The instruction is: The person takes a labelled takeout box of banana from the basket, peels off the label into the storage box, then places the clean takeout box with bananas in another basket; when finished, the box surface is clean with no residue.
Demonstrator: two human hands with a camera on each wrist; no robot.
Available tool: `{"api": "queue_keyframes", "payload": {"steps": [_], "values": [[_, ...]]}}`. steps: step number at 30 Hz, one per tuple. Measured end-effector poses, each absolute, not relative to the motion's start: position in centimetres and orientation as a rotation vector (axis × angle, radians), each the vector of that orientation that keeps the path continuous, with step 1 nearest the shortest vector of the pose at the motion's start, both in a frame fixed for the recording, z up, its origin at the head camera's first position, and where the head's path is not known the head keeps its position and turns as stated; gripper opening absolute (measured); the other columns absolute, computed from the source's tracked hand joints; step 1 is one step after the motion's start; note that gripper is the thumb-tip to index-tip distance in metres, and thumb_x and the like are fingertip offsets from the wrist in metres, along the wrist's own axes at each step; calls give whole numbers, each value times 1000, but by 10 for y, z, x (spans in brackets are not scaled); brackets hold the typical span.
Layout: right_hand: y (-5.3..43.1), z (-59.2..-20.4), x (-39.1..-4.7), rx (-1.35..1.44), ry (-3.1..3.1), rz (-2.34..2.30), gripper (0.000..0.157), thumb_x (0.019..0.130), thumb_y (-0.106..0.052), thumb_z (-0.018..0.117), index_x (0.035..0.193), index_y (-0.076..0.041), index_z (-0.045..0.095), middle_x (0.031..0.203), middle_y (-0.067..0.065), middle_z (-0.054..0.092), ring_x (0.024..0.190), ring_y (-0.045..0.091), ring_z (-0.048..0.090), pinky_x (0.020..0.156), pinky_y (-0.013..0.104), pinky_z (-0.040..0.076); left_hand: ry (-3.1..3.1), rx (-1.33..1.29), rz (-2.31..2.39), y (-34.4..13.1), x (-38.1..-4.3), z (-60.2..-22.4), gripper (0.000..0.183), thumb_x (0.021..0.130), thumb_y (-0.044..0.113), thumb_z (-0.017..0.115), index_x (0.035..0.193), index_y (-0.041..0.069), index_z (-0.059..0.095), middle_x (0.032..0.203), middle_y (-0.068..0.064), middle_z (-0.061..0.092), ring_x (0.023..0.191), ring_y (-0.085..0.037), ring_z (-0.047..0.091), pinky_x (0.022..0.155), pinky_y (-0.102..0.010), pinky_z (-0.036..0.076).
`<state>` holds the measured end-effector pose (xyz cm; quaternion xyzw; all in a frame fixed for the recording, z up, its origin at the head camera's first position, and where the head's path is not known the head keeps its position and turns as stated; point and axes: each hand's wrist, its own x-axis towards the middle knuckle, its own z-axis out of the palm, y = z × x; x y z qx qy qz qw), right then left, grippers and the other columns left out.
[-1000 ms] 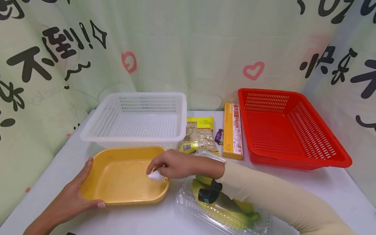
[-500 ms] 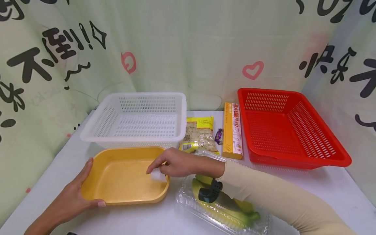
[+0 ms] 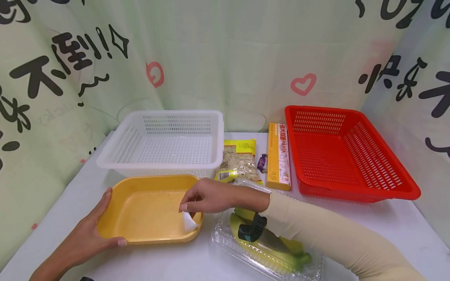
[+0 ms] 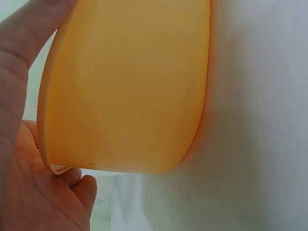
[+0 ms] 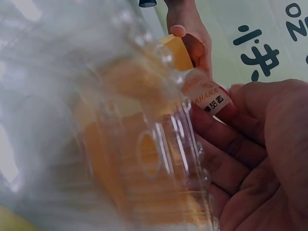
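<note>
Soft, even light fills the space, leaving only faint, blurry shadows on the white tabletop (image 3: 84, 191) and bright glints along the clear plastic box (image 3: 228, 240). Close up at the left wrist, the shade beside the yellow tub (image 4: 127, 86) turns orange at its edge. The right-wrist view looks duller, its foreground plastic hazy and streaked with glare, the printed label (image 5: 209, 98) sharper.

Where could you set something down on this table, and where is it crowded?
Bare tabletop lies in front of the yellow tray, left of the clear container, and between the red basket and sleeve. Crowded: between red basket and white basket: packet, wrapped sweet, box.
</note>
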<state>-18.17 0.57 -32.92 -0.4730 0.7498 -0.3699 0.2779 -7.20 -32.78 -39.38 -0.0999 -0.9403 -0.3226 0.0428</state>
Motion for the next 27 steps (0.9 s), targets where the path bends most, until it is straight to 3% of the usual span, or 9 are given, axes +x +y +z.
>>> {"api": "queue_keyframes", "payload": {"steps": [7,14,16,22,24,25,27], "values": [[5,-331,-181,-1272,2014,-1001,13,92,-14,68,100,-5,73,86,-6,71,80,-1,64,74,18,52,-2884,-304,-988,-328,-72,-393,126,67,29,90,157,17,2,162,-11,9,128,21,4,93,3,6],[2,-331,-181,-1215,2035,-997,24,91,-13,70,112,-1,70,108,5,71,92,2,65,80,16,51,-2882,-305,-996,-327,-72,-393,126,67,28,90,157,17,2,162,-11,9,128,20,4,93,4,6],[1,-330,-181,-1228,2078,-962,23,93,-14,68,111,-1,71,106,2,71,91,0,64,81,16,50,-2889,-297,-1003,-327,-72,-394,126,68,29,90,157,17,2,162,-11,8,135,11,6,93,3,6],[0,-329,-181,-1212,2134,-965,16,93,-4,66,107,-3,73,96,-3,72,84,0,63,78,16,51,-2928,-255,-1034,-327,-72,-394,125,70,30,88,157,19,-1,162,-10,5,143,-37,13,92,3,4],[0,-329,-181,-1210,2135,-984,16,92,-3,67,106,-4,73,90,-3,72,80,1,63,73,16,51,-2933,-250,-1039,-327,-72,-393,125,70,30,88,157,19,-1,162,-10,4,142,-41,14,92,3,4],[0,-329,-181,-1210,2134,-989,16,91,-3,67,106,-4,73,87,-4,72,78,1,63,71,16,51,-2933,-250,-1035,-327,-72,-393,125,70,30,88,157,19,-1,162,-9,4,144,-35,13,92,3,4],[-1,-329,-181,-1209,2138,-991,16,91,-4,68,106,-4,72,84,-4,71,76,1,63,70,16,50,-2939,-241,-1032,-326,-72,-393,124,71,31,88,157,19,-1,162,-9,4,144,-36,14,92,2,4]]}}
